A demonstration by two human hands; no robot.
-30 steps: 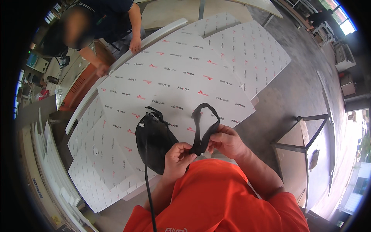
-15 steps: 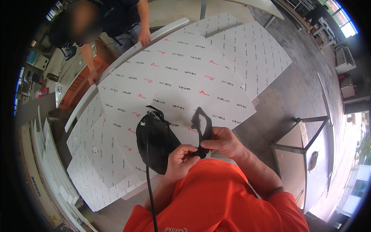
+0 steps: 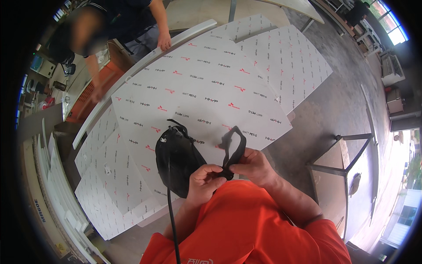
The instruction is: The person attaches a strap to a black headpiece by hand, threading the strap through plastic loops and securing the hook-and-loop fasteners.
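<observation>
A black strap [image 3: 240, 148], bent into a loop, rises from between my fingers just in front of my orange shirt. My left hand [image 3: 203, 181] pinches its lower end, where a small dark piece, perhaps a buckle, shows between the hands. My right hand [image 3: 256, 168] grips the strap between thumb and fingers. Left of the loop, a black bag [image 3: 173, 160] lies on a printed white board [image 3: 189, 83]; a thin black cord [image 3: 172, 215] runs from it down past my left forearm.
Across the boards a person in dark clothes [image 3: 127, 22] leans over a long white strip [image 3: 180, 38]. More printed sheets [image 3: 292, 61] overlap at the right. A dark metal frame [image 3: 347, 169] stands on the floor to my right. Long panels [image 3: 61, 193] are stacked at the left.
The strap loop and my right hand have shifted slightly right and down. The co-worker's hand at the left has come off the white strip and is blurred by motion.
</observation>
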